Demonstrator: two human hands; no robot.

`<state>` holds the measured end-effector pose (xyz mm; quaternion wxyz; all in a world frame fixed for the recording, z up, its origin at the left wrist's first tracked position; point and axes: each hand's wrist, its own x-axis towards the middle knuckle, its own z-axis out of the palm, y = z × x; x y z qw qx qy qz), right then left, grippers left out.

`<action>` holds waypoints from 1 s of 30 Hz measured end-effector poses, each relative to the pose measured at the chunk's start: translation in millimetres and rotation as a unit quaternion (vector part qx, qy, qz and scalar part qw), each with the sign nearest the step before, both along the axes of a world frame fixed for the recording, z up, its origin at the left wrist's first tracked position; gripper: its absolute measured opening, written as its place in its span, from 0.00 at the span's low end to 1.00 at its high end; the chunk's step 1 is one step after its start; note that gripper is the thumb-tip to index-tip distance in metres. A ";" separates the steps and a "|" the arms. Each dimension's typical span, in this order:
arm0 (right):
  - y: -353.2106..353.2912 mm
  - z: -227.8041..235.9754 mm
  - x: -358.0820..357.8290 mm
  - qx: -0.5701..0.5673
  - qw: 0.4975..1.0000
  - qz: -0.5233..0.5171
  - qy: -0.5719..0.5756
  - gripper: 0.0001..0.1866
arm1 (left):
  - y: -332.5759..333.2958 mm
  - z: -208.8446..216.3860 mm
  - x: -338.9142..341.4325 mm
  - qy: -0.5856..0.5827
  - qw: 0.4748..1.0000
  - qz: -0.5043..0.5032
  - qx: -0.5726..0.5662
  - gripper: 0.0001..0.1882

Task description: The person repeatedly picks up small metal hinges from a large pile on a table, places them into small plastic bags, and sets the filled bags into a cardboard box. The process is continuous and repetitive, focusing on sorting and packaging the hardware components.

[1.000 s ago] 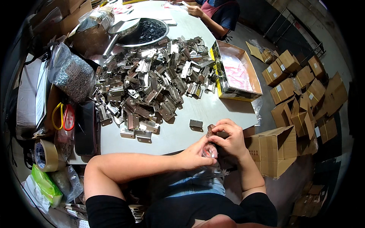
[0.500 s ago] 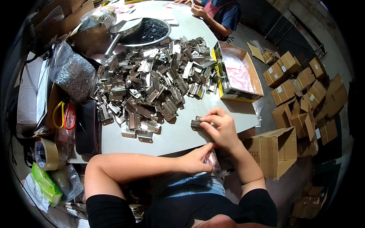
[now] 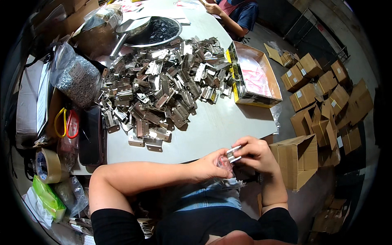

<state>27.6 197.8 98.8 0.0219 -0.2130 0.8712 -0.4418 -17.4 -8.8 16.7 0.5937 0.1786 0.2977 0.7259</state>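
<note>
Close to my body, past the table's front edge, my left hand [image 3: 212,165] is closed around a small clear plastic bag [image 3: 224,163] with reddish print. My right hand [image 3: 256,154] pinches a shiny metal bracket [image 3: 233,154] right at the mouth of the bag. Whether the bracket is partly inside the bag I cannot tell. A big heap of loose metal brackets [image 3: 163,87] covers the middle of the table, with a few lying at its near edge.
An open box [image 3: 267,100] of pink-printed bags stands right of the heap. Behind it sits a metal bowl [image 3: 173,38] of black parts. A bag of screws [image 3: 79,77], scissors [image 3: 72,124] and a tape roll [image 3: 50,165] line the left. Cardboard boxes [image 3: 300,157] fill the right floor. Another person [image 3: 237,18] works opposite.
My right hand has lifted the bracket off the table and brought it down to the bag in my left hand. The view has shifted slightly.
</note>
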 end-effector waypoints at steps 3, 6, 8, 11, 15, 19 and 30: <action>-8.3 13.4 8.2 -0.012 0.997 0.052 -0.049 0.13 | 1.2 3.9 -0.1 0.009 1.000 0.006 -0.016 0.28; -10.5 8.3 9.0 0.015 0.995 0.077 -0.061 0.11 | 3.5 -5.0 0.7 0.043 0.999 -0.020 -0.019 0.29; -12.3 4.3 2.6 0.029 0.992 0.113 -0.048 0.09 | 2.1 -4.8 0.8 0.038 0.999 -0.027 -0.020 0.28; -14.3 14.3 -28.2 0.008 0.986 0.145 -0.077 0.07 | -3.7 2.4 0.2 0.016 0.999 -0.020 -0.041 0.27; -18.5 0.8 -92.3 0.108 0.991 -0.066 0.031 0.13 | 1.4 -8.1 0.6 0.058 0.995 -0.041 -0.064 0.27; -37.1 -32.6 -139.3 0.237 0.930 -0.137 0.245 0.21 | 3.1 -1.9 -1.3 0.115 0.989 -0.066 -0.063 0.26; -12.5 -31.3 -87.2 -0.100 0.965 -0.238 -0.038 0.15 | -0.4 -1.8 -0.5 0.147 0.983 -0.073 -0.083 0.25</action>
